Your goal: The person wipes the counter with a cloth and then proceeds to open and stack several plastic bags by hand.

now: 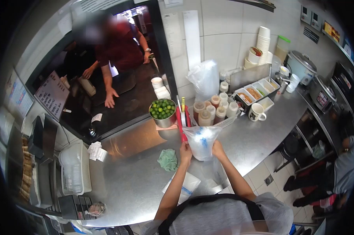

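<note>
Both my hands hold up a clear plastic bag (202, 141) over the steel counter (137, 180). My left hand (185, 150) grips the bag's left edge and my right hand (217, 150) grips its right edge. Something white and blue shows inside the bag. A second flat plastic bag (186, 187) lies on the counter just below my left forearm. A green cloth (168, 159) lies left of my left hand.
A metal bowl of limes (163, 111), red tongs (180, 123) and several sauce bottles (212, 111) stand behind the bag. A white mug (257, 112) and topping trays (255, 92) sit right. A person (114, 55) leans at the serving window; another person (341, 172) crouches at right.
</note>
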### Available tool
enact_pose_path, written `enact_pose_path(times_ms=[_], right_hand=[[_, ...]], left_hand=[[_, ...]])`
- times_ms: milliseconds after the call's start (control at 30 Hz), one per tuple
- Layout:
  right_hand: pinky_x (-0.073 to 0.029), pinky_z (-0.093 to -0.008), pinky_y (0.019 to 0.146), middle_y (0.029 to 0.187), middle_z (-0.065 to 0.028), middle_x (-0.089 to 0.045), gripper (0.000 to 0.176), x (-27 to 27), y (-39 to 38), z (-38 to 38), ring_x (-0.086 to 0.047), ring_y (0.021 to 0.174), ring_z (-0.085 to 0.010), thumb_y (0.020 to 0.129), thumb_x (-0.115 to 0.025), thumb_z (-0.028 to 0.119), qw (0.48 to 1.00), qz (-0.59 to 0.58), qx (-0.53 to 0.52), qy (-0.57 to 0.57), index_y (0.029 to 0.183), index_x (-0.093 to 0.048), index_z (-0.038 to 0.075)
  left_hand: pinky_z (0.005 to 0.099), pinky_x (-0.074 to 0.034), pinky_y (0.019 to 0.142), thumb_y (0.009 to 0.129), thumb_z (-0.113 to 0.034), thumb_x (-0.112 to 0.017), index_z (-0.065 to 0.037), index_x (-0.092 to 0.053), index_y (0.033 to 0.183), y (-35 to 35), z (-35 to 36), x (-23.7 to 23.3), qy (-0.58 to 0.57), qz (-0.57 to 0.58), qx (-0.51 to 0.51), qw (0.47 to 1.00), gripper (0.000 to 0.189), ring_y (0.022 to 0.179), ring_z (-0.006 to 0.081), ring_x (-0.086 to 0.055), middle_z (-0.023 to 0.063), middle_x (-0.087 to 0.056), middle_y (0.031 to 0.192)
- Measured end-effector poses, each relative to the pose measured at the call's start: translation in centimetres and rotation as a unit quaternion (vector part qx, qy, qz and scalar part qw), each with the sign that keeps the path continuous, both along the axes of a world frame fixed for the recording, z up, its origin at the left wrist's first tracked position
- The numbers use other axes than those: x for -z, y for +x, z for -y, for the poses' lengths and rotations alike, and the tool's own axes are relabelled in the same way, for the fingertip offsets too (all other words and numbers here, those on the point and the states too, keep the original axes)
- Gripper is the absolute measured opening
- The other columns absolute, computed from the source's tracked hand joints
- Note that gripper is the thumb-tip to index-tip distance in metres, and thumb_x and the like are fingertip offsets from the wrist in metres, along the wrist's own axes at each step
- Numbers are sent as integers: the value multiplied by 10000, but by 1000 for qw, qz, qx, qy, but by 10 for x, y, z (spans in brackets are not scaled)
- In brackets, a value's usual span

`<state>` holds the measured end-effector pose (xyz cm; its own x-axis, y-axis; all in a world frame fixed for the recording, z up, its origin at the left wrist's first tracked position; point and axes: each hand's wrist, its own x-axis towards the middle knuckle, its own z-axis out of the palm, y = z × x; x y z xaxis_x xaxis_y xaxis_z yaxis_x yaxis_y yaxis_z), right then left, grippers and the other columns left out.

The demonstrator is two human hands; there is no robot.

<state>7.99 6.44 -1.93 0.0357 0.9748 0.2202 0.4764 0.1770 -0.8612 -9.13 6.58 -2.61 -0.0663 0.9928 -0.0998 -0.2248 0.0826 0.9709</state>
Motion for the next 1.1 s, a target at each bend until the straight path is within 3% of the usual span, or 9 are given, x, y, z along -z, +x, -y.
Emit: enact_pose_path(times_ms=[133, 233, 433, 500, 633, 733, 800, 933, 1100], right_hand=[[-459, -423, 770, 967, -226, -613, 325, 6, -2, 4, -589, 912, -386, 804, -518, 227, 998, 34, 50, -29, 1059, -554, 29], [-456, -435, 766, 957, -238, -609, 312, 7, -7, 7, -587, 907, -394, 814, -503, 219, 997, 14, 74, -28, 1055, -548, 26], [-462, -435, 717, 882, -229, -621, 261, 9, -9, 25, -598, 851, -391, 850, -470, 182, 995, 14, 92, 37, 1025, -554, 8], [-465, -415, 687, 842, -210, -628, 242, 9, 9, 29, -615, 795, -364, 864, -464, 176, 995, 69, 65, 28, 987, -576, 1], [-361, -240, 510, 640, -9, -533, 267, -29, 38, 62, -445, 574, -81, 892, -461, 208, 996, -68, 21, -61, 852, -622, 0], [-355, -221, 510, 626, 6, -541, 261, -49, 50, 81, -446, 575, -64, 890, -469, 218, 987, -45, -60, -139, 862, -643, 25], [-378, -225, 524, 617, 8, -539, 270, -71, 42, 96, -467, 583, -73, 895, -467, 228, 974, -3, -137, -180, 883, -650, 30], [-419, -256, 560, 704, -43, -566, 195, -115, -5, 113, -516, 605, -111, 871, -508, 158, 958, 17, -235, -164, 913, -652, 34], [-418, -271, 566, 733, -76, -548, 107, -178, -51, 121, -516, 612, -154, 803, -602, 48, 971, 89, -174, 140, 893, -645, 10]], left_hand=[[358, -306, 1010, 743, -158, -660, -27, -396, 1256, -39, 22, -56, 136, 13, 153, 979, 592, 1173, 210, -378, 88, -354, 1270], [383, -294, 1010, 617, -329, -773, -26, -380, 1276, -17, 35, -79, 262, -58, 136, 954, 824, 1172, 259, -378, 110, -388, 1265], [459, -179, 1051, 504, -527, -773, -41, -298, 1336, -4, 21, -40, 223, -294, 125, 921, 1075, 1282, 348, -243, 212, -364, 1304], [512, -135, 1046, 542, -561, -730, -45, -283, 1345, -23, 29, -47, 232, -439, 144, 856, 1055, 1308, 353, -184, 216, -336, 1333], [597, -81, 1021, 639, -587, -639, -70, -260, 1365, -85, 43, -5, 124, -678, 76, 720, 969, 1338, 362, -70, 192, -284, 1389], [558, -188, 1020, 689, -529, -623, -58, -231, 1372, -120, 25, -2, 37, -653, 234, 719, 917, 1308, 368, -200, 212, -297, 1373], [509, -359, 935, 732, -451, -618, -68, -288, 1338, -147, -37, -38, 32, -572, 318, 755, 789, 1197, 378, -387, 232, -393, 1297], [424, -469, 747, 826, -260, -565, -57, -566, 1029, -167, -94, -158, 296, -428, -168, 837, 288, 934, 361, -574, 218, -594, 967], [271, -429, 569, 820, -168, -585, -14, -553, 758, -123, 7, -293, 244, -292, -66, 922, 170, 660, 146, -580, 67, -588, 747]])
